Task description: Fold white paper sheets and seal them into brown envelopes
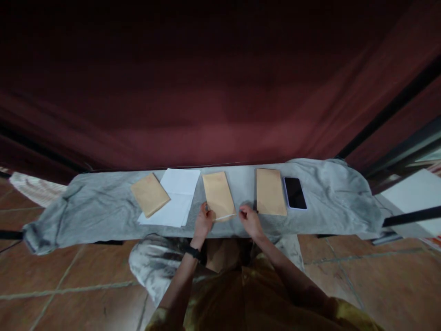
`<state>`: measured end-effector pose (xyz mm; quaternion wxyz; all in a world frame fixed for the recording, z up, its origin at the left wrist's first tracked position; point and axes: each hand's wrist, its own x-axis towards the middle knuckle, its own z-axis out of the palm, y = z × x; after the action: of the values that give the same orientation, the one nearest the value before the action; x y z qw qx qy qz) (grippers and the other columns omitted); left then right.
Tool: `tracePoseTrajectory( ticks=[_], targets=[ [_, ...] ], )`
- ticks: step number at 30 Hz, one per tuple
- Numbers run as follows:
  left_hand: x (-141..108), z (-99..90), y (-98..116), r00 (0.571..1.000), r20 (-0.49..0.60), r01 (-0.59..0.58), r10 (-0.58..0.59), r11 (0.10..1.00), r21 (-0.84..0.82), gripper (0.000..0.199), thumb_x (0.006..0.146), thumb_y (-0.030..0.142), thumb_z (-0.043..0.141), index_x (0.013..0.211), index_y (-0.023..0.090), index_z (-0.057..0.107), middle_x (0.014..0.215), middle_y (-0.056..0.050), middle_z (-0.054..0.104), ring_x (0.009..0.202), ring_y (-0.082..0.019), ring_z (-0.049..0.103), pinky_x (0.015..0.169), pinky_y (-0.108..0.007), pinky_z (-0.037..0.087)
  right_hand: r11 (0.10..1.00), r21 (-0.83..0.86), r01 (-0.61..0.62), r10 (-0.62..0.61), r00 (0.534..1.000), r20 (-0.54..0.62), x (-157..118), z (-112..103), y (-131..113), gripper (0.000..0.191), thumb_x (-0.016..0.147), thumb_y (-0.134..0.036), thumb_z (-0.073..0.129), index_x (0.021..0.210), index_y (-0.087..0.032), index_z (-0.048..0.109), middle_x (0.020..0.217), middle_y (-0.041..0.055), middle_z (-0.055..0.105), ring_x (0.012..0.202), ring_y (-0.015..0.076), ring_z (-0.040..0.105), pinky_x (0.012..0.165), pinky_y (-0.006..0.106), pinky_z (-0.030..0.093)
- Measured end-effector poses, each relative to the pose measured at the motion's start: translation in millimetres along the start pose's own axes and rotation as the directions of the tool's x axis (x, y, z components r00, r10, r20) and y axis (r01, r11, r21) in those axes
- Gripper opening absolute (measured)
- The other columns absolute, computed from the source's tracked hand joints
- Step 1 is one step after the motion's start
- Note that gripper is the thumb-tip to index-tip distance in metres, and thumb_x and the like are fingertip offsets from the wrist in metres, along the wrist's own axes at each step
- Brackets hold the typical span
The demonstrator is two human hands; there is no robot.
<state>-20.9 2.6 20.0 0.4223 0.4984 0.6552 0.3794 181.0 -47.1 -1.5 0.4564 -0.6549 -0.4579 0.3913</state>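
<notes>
A tan envelope lies upright in the middle of the grey cloth, with a white strip along its near edge. My left hand is at its lower left corner, thumb and fingers closed on the edge. Just right of the envelope's lower right corner, my right hand is held with curled fingers, apart from it; whether the fingertips hold anything is too small to tell. Another tan envelope rests at the left, partly over white paper sheets. To the right of my right hand lies a stack of tan envelopes.
A phone with a dark screen lies right of the stack. The grey cloth covers a long narrow table and bunches at both ends. Behind it hangs a dark red curtain. Black metal bars stand at both sides.
</notes>
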Motion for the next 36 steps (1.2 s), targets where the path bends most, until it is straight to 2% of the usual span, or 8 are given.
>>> tracePoseTrajectory(
  ticks=[2,4,7,10,13,20,29,36],
  targets=[
    [-0.7,-3.7,-5.2,0.999,-0.028,-0.036,0.039,0.993,0.11,0.04,0.081,0.018,0.058,0.121,0.019,0.059,0.071,-0.001,0.066,0.064,-0.02,0.065,0.066,-0.03,0.051,0.991,-0.105,0.078,-0.076,0.997,0.025,-2.0,-2.9,0.6,0.021,0.086,-0.023,0.055,0.102,-0.022,0.068,0.102,0.0074,0.069,0.097,0.0229,0.065,0.092,0.037,0.052],
    [-4.5,-4.7,-8.4,0.994,-0.035,-0.094,0.108,0.954,0.286,0.046,0.086,0.019,0.053,0.132,0.018,0.054,0.086,-0.006,0.071,0.076,-0.023,0.069,0.074,-0.034,0.053,0.932,-0.267,0.244,-0.225,0.969,0.102,-1.3,-3.6,-0.7,0.026,0.09,-0.019,0.054,0.111,-0.023,0.068,0.112,0.0096,0.067,0.107,0.0242,0.062,0.099,0.04,0.05],
    [-12.3,-5.2,-10.5,0.963,-0.006,-0.229,0.269,0.832,0.505,0.049,0.092,0.024,0.051,0.14,0.017,0.049,0.116,-0.015,0.067,0.102,-0.028,0.068,0.089,-0.041,0.054,0.707,-0.467,0.531,-0.434,0.847,0.306,4.0,-1.8,-4.0,0.03,0.095,-0.019,0.053,0.122,-0.025,0.067,0.126,0.0097,0.064,0.117,0.0252,0.058,0.104,0.042,0.047],
    [-18.5,-9.3,-12.1,0.885,0.159,-0.443,0.438,0.687,0.576,0.048,0.093,0.029,0.057,0.14,0.021,0.053,0.138,-0.014,0.057,0.126,-0.029,0.056,0.105,-0.045,0.048,0.57,-0.514,0.641,-0.459,0.767,0.449,10.7,-0.2,-6.0,0.031,0.097,-0.02,0.055,0.126,-0.025,0.065,0.135,0.0083,0.062,0.12,0.025,0.057,0.104,0.042,0.047],
    [-20.6,-16.5,-14.1,0.811,0.364,-0.581,0.459,0.558,0.593,0.042,0.093,0.026,0.058,0.135,0.024,0.058,0.144,-0.01,0.056,0.131,-0.028,0.052,0.109,-0.046,0.046,0.504,-0.543,0.671,-0.431,0.741,0.516,14.9,-1.0,-6.3,0.032,0.097,-0.019,0.057,0.128,-0.023,0.064,0.136,0.0091,0.062,0.121,0.0253,0.058,0.104,0.043,0.047],
    [-14.0,-26.5,-10.4,0.748,0.527,-0.664,0.405,0.445,0.6,0.037,0.095,0.015,0.051,0.129,0.022,0.062,0.142,-0.011,0.06,0.135,-0.026,0.052,0.114,-0.045,0.042,0.417,-0.56,0.716,-0.414,0.698,0.585,20.1,-4.5,-11.1,0.031,0.098,-0.021,0.056,0.128,-0.025,0.064,0.135,0.0093,0.063,0.116,0.0264,0.062,0.104,0.044,0.045],
    [-13.9,-32.4,-7.0,0.694,0.608,-0.719,0.385,0.398,0.569,0.052,0.088,0.0,0.042,0.13,0.024,0.06,0.144,-0.009,0.059,0.138,-0.021,0.05,0.117,-0.042,0.04,0.414,-0.548,0.727,-0.408,0.686,0.602,23.5,-5.0,-11.2,0.029,0.099,-0.02,0.056,0.125,-0.025,0.066,0.131,0.0091,0.065,0.113,0.0257,0.063,0.103,0.043,0.044],
    [-15.5,-34.1,-5.1,0.695,0.618,-0.719,0.367,0.378,0.583,0.054,0.088,0.0,0.039,0.132,0.024,0.059,0.144,-0.009,0.059,0.138,-0.022,0.05,0.116,-0.042,0.041,0.422,-0.542,0.727,-0.404,0.686,0.605,24.1,-4.9,-9.4,0.031,0.099,-0.02,0.056,0.128,-0.025,0.065,0.132,0.0088,0.065,0.117,0.0256,0.061,0.103,0.043,0.045]
  ],
)
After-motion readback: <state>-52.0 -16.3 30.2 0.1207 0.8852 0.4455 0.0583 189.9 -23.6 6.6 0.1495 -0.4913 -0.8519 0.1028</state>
